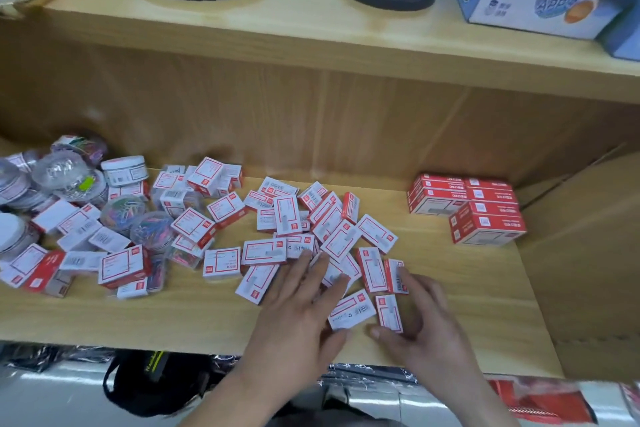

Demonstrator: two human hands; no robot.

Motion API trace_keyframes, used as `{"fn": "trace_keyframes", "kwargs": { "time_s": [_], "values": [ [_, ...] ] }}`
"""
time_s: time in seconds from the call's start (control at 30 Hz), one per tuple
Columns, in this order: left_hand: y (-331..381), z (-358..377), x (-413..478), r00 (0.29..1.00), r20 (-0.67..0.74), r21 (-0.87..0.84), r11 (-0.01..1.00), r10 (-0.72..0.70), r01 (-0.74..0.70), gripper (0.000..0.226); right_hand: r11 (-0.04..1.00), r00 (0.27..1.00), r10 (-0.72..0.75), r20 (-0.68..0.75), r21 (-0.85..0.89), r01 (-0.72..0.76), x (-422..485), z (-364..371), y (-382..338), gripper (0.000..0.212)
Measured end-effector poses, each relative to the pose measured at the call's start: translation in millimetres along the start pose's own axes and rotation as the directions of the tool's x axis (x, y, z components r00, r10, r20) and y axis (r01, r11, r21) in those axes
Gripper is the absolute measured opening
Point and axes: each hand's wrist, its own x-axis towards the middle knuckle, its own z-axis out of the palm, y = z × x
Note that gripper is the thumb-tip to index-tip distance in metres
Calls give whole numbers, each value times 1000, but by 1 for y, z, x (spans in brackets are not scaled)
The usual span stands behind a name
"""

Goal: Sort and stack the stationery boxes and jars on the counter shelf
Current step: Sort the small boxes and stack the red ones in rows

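Many loose boxes | jars left | stacked boxes right | carton rightmost

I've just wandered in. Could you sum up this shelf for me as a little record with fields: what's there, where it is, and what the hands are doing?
Surface: wooden shelf
Middle: loose small boxes, red and white, scattered and overlapping
Left: clear jars of paper clips, mixed in among boxes
Right rear: red packs, neatly stacked
Hands: left hand lies with straight fingers spread on the loose boxes; right hand pinches a single box
Sorting: mostly not yet done
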Motion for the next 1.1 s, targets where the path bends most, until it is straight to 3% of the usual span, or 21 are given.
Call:
{"fn": "trace_keyframes", "kwargs": {
  "time_s": [0.17,0.3,0.47,0.57,0.67,0.77,0.83,0.97,1.1],
  "values": [
    [-10,4,-7,991,-126,31,999,-40,44,51,999,1000,2,-26,-35,-3,4,-8,-1,101],
    [-8,1,-7,988,-129,69,993,-85,95,50,999,1000,-26,-1,-22,26,4,-10,3,97],
    [-4,1,-4,984,-128,71,989,-122,132,49,995,993,-99,66,41,96,10,-16,4,65],
    [3,-3,-3,981,-135,30,989,-143,148,45,989,997,-71,-33,130,75,33,-22,3,39],
    [10,-10,7,975,-145,-89,984,-167,155,40,1000,995,-15,-99,-9,15,67,-24,-5,30],
    [16,-16,25,975,-140,-120,980,-173,157,38,986,997,80,12,-149,-77,93,-21,-19,24],
    [18,-17,33,972,-137,-134,976,-190,172,39,980,995,101,12,-174,-97,101,-16,-20,24],
    [22,-16,38,965,-163,-156,971,-204,179,38,992,993,102,-62,86,-96,104,-17,-7,15],
    [24,-13,52,963,-158,-214,959,-219,183,32,937,992,114,-51,337,-90,98,-42,4,23]
  ]
}}
